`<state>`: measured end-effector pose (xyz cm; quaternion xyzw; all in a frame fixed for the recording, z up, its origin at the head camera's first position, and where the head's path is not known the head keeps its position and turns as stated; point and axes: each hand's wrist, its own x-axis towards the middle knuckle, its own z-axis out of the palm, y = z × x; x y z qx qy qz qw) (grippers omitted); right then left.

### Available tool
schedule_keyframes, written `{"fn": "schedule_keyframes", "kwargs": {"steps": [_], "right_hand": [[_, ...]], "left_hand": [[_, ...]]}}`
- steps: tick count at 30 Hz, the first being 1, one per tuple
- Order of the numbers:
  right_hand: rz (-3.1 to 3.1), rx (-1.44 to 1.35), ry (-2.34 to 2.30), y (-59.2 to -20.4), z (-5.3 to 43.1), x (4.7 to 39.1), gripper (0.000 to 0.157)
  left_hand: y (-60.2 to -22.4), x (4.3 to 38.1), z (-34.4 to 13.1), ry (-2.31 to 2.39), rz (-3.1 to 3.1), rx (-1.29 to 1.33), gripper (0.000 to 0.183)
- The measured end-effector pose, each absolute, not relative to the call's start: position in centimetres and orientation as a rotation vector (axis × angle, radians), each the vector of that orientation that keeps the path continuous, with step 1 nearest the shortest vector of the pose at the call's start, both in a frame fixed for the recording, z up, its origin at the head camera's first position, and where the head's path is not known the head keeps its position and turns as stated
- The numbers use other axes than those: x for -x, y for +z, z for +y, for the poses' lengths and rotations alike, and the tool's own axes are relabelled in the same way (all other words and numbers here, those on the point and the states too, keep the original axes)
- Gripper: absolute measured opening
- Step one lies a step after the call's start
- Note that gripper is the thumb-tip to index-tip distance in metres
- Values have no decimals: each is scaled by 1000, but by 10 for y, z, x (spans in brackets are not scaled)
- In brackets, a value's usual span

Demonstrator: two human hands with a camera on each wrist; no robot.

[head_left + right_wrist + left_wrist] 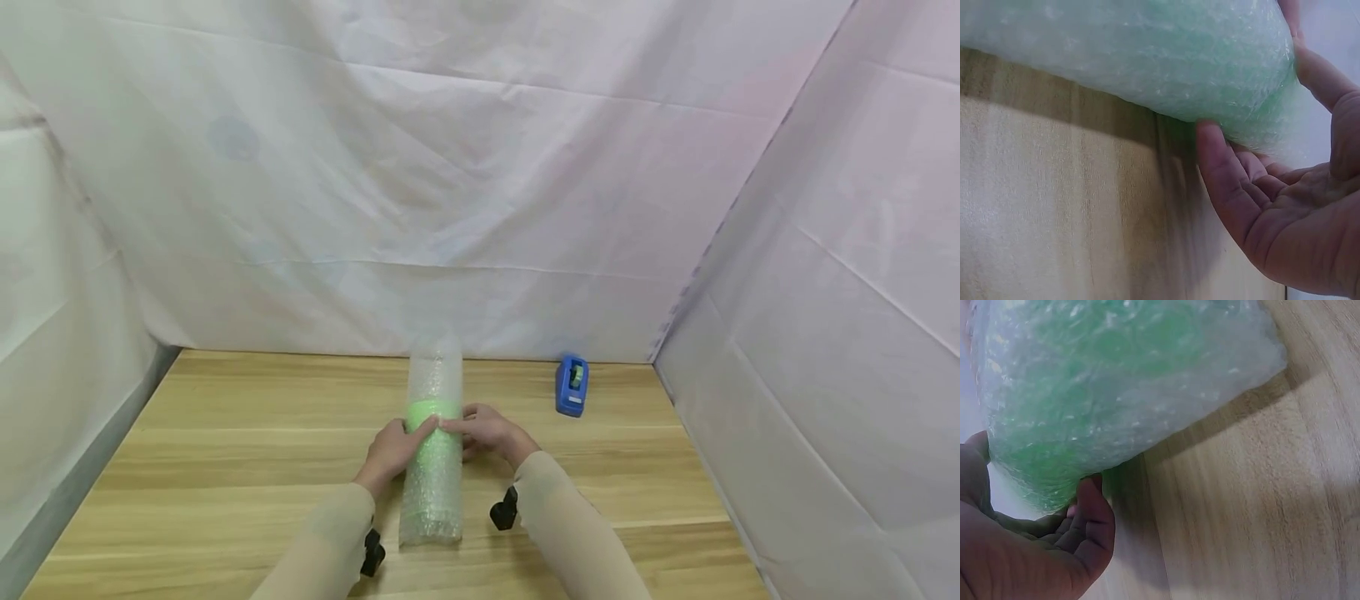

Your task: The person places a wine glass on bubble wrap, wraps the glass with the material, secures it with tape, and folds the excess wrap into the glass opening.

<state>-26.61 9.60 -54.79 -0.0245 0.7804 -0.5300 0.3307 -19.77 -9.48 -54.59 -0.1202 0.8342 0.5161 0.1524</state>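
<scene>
A long roll of clear bubble wrap [433, 483] with something green showing through it lies lengthwise on the wooden table, pointing away from me. My left hand [392, 451] grips its left side, thumb on top and fingers curled under the lower edge. From the other side my right hand [491, 429] holds the roll, its thumb also on top, close to the left thumb. In the left wrist view the wrap [1135, 381] shows green at its middle and a whiter open end. The right wrist view has fingertips [1211, 134] tucked against the wrap's underside.
A blue tape dispenser [572, 386] stands on the table [285, 433] toward the back right. White cloth [450, 167] hangs behind the table's far edge, with more cloth at both sides. A black device sits at each wrist.
</scene>
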Motion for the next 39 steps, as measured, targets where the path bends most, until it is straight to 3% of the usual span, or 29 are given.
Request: {"fn": "schedule_keyframes", "kwargs": {"steps": [15,39], "right_hand": [[2102,141,-1332,-535,98,266,74],[2292,426,-1438,-484,107,271,84]], "left_hand": [[-548,202,-100,1492,2424,265,96],[-501,209,-115,1909,2198,-46,82]]}}
